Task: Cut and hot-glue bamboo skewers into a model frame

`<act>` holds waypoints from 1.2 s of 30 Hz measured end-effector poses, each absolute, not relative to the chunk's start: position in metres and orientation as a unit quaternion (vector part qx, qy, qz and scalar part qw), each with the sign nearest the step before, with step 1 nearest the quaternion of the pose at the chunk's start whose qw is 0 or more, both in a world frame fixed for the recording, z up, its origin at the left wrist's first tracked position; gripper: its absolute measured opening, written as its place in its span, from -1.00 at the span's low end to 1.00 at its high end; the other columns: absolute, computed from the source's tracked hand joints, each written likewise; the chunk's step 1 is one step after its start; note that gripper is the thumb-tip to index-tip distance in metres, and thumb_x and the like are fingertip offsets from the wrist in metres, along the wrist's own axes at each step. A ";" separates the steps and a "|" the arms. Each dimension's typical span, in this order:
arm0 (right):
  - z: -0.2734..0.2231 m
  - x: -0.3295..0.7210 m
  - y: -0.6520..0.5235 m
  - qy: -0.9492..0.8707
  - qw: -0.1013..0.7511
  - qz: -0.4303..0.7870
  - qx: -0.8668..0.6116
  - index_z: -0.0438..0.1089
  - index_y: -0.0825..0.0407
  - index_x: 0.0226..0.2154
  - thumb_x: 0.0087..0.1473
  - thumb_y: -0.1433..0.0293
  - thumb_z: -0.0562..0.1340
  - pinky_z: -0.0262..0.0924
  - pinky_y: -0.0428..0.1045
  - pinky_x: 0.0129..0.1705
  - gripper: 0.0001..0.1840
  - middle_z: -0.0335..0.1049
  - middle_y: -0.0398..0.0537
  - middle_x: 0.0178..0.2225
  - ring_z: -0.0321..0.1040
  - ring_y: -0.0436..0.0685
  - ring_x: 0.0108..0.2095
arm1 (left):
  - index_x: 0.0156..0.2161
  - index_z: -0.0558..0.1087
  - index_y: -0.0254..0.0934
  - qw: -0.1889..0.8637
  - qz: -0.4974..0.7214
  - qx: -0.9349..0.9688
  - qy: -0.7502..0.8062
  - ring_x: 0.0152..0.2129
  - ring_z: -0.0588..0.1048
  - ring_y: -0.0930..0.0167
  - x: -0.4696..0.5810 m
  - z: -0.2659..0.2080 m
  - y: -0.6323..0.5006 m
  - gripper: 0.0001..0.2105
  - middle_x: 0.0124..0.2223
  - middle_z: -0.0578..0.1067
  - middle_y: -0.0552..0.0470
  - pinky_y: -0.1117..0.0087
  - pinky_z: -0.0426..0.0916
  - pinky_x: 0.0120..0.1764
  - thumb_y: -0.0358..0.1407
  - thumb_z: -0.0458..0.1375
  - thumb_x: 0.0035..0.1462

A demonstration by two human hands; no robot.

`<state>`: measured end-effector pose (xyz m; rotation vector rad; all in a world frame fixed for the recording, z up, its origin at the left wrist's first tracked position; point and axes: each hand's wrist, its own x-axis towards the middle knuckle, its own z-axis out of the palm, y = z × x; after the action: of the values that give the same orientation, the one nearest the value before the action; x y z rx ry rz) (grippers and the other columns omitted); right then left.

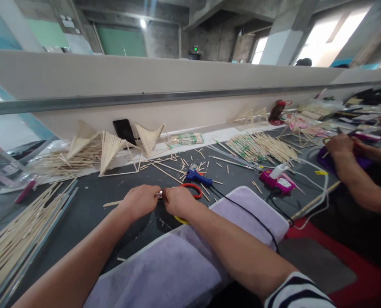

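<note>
here, at the table (90,201), one pale stick (112,203) juts from my closed left hand (142,200); my right hand (180,201) grips one pair of scissors (199,189), one handle red, one yellow, near one blue glue gun (196,176).

R grip (179,201) on scissors (199,190), L grip (141,199) adj., glue gun (199,177) nr

Concrete ceiling (164,18), lamp (143,23) on; bright windows (328,36) R; wht partition (177,77) behind dk tbl (90,203).
</note>
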<state>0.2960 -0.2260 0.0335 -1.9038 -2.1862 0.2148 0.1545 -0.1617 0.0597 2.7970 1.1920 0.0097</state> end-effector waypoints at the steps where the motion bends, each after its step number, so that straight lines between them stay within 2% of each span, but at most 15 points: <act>1: 0.034 0.300 -0.225 -0.751 0.136 0.083 -0.640 0.39 0.07 -0.31 0.00 0.40 0.03 0.15 -0.04 -0.32 -0.74 0.46 0.08 -0.33 0.38 0.16 -0.31 | -0.46 0.39 -0.19 0.061 0.010 0.918 0.391 -0.46 0.42 0.37 0.152 0.060 -0.157 -0.80 -0.41 0.49 -0.01 0.43 0.06 -0.48 -0.26 -0.05 0.05; 3: 0.040 0.314 -0.224 -0.749 0.219 0.109 -0.615 0.40 0.05 -0.39 0.01 0.42 0.02 0.12 -0.08 -0.32 -0.75 0.45 -0.01 -0.38 0.35 0.09 -0.33 | -0.51 0.36 -0.22 0.087 0.047 0.914 0.394 -0.49 0.38 0.40 0.147 0.061 -0.146 -0.77 -0.46 0.45 0.04 0.45 0.08 -0.47 -0.22 -0.05 0.06; 6: 0.052 0.345 -0.223 -0.681 0.409 0.171 -0.583 0.37 0.07 -0.49 0.04 0.38 -0.01 0.10 -0.12 -0.38 -0.72 0.33 -0.13 -0.54 0.26 -0.01 -0.48 | -0.57 0.30 -0.27 0.147 0.138 0.891 0.407 -0.57 0.30 0.46 0.139 0.063 -0.128 -0.72 -0.58 0.34 0.10 0.48 0.09 -0.49 -0.17 -0.05 0.06; 8: 0.058 0.363 -0.223 -0.616 0.504 0.232 -0.560 0.36 0.07 -0.43 0.05 0.35 -0.03 0.09 -0.13 -0.46 -0.71 0.18 -0.21 -0.64 0.15 -0.04 -0.60 | -0.55 0.30 -0.29 0.229 0.200 0.853 0.424 -0.64 0.24 0.51 0.136 0.063 -0.120 -0.72 -0.63 0.27 0.14 0.50 0.07 -0.55 -0.15 -0.03 0.05; 10: 0.059 0.372 -0.220 -0.578 0.535 0.247 -0.564 0.34 0.06 -0.32 0.03 0.36 -0.04 0.08 -0.13 -0.50 -0.71 0.17 -0.23 -0.62 0.11 -0.05 -0.64 | -0.48 0.32 -0.30 0.353 0.252 0.787 0.439 -0.72 0.15 0.56 0.135 0.062 -0.117 -0.74 -0.65 0.22 0.18 0.53 0.01 -0.63 -0.13 0.00 0.05; 12: 0.054 0.370 -0.216 -0.595 0.484 0.199 -0.610 0.34 0.04 -0.26 0.04 0.38 -0.04 0.09 -0.11 -0.47 -0.70 0.23 -0.20 -0.58 0.17 -0.03 -0.59 | -0.43 0.31 -0.31 0.480 0.290 0.706 0.432 -0.78 0.06 0.63 0.134 0.064 -0.116 -0.77 -0.63 0.21 0.20 0.57 -0.09 -0.69 -0.15 0.07 0.02; 14: 0.048 0.359 -0.211 -0.638 0.363 0.114 -0.669 0.37 0.03 -0.28 0.07 0.34 -0.02 0.12 -0.08 -0.36 -0.71 0.34 -0.12 -0.50 0.27 0.03 -0.45 | -0.41 0.33 -0.34 0.580 0.319 0.632 0.403 -0.79 0.02 0.68 0.134 0.066 -0.116 -0.80 -0.58 0.25 0.18 0.60 -0.16 -0.72 -0.21 0.15 -0.03; 17: 0.040 0.340 -0.204 -0.651 0.180 0.034 -0.737 0.38 0.03 -0.29 0.12 0.32 -0.04 0.13 -0.03 -0.21 -0.69 0.42 0.01 -0.28 0.33 0.11 -0.23 | -0.39 0.37 -0.40 0.681 0.364 0.527 0.356 -0.77 0.09 0.71 0.132 0.068 -0.112 -0.87 -0.52 0.30 0.10 0.66 -0.12 -0.74 -0.35 0.19 -0.05; 19: 0.039 0.329 -0.198 -0.639 0.121 0.025 -0.759 0.38 0.06 -0.27 0.11 0.38 -0.02 0.15 -0.01 -0.20 -0.71 0.43 0.07 -0.23 0.34 0.14 -0.19 | -0.40 0.38 -0.42 0.728 0.378 0.460 0.339 -0.75 0.13 0.70 0.130 0.065 -0.108 -0.93 -0.51 0.32 0.06 0.68 -0.06 -0.74 -0.42 0.15 -0.03; 23: 0.045 0.317 -0.181 -0.625 0.061 0.043 -0.777 0.42 0.14 -0.29 -0.04 0.49 0.12 0.19 0.04 -0.18 -0.76 0.44 0.19 -0.25 0.37 0.23 -0.17 | -0.43 0.36 -0.44 0.755 0.384 0.413 0.335 -0.77 0.15 0.68 0.128 0.052 -0.099 -0.91 -0.55 0.31 0.03 0.68 -0.02 -0.75 -0.46 0.04 0.06; 27: 0.051 0.308 -0.162 -0.606 0.026 0.076 -0.791 0.44 0.17 -0.26 -0.14 0.52 0.19 0.20 0.07 -0.15 -0.70 0.42 0.27 -0.20 0.36 0.26 -0.14 | -0.43 0.35 -0.44 0.758 0.387 0.401 0.338 -0.78 0.16 0.65 0.130 0.044 -0.097 -0.87 -0.58 0.30 0.03 0.66 -0.03 -0.77 -0.45 0.01 0.09; 33: 0.057 0.306 -0.155 -0.618 0.061 0.109 -0.776 0.43 0.17 -0.26 -0.12 0.50 0.17 0.18 0.05 -0.15 -0.71 0.40 0.27 -0.17 0.34 0.24 -0.13 | -0.45 0.36 -0.45 0.758 0.404 0.390 0.333 -0.80 0.15 0.65 0.128 0.047 -0.100 -0.85 -0.60 0.29 0.04 0.66 -0.04 -0.78 -0.46 -0.01 0.10; 36: 0.058 0.306 -0.161 -0.653 0.111 0.154 -0.733 0.44 0.14 -0.34 -0.04 0.40 0.13 0.19 -0.05 -0.25 -0.78 0.43 0.12 -0.30 0.35 0.14 -0.25 | -0.41 0.38 -0.45 0.765 0.409 0.390 0.308 -0.78 0.15 0.65 0.128 0.048 -0.102 -0.87 -0.58 0.30 0.03 0.67 -0.03 -0.77 -0.45 0.01 0.09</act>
<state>0.3057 -0.1610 0.0580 -2.1542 -1.9186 0.4525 0.1282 -0.1016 0.0483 0.8465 0.6703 0.8896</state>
